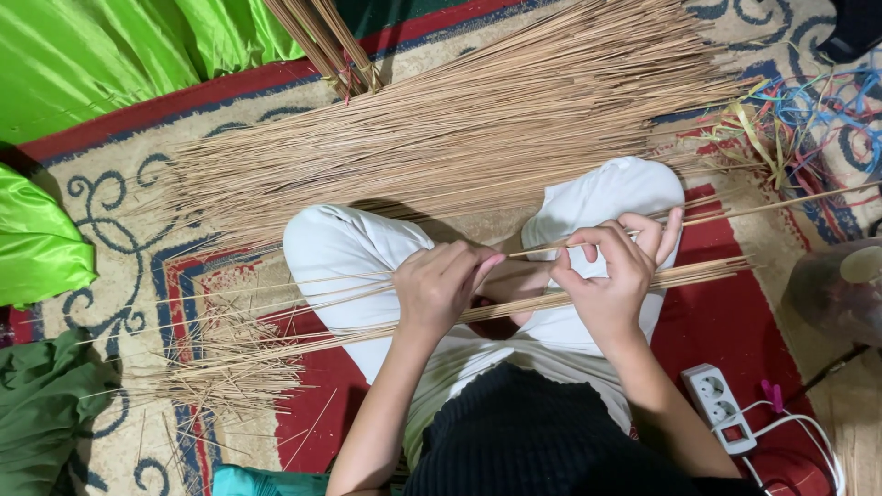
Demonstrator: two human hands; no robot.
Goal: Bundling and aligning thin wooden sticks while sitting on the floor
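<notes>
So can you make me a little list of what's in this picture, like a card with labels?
left hand: closed around a bundle of sticks lying across the lap
right hand: grips the same bundle, fingers pinching one thin stick
person: sits cross-legged in white trousers
big pile: many loose sticks spread on the rug beyond the knees
rug: red and cream with blue swirls
power strip: white, on the rug by the right arm
green cloth: shiny, top left
strings: coloured tangle, top right

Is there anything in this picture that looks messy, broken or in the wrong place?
Nothing looks broken. Short loose sticks lie scattered on the carpet beside the left hand, unlike the orderly big pile. Coloured strings lie tangled at the upper right.
</notes>
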